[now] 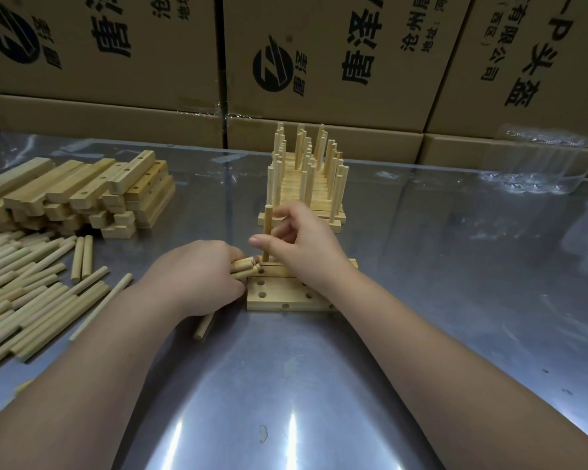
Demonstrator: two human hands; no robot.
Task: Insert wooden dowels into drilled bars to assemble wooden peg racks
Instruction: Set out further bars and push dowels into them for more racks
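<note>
Several drilled wooden bars (279, 296) lie side by side on the metal table, their holes facing up. My right hand (302, 245) pinches one dowel (267, 225) upright, its lower end at a hole in the far-left corner of the bars. My left hand (201, 276) grips a bundle of dowels (243, 268) right beside the bars' left end; their tips stick out past my fingers, and more stick out below the hand. Behind stands a row of finished peg racks (304, 184) with upright pegs.
A stack of drilled bars (82, 195) sits at the far left. In front of it spreads a pile of loose dowels (31, 290). Cardboard boxes (319, 62) wall off the back. A clear plastic container (543, 157) stands at the right.
</note>
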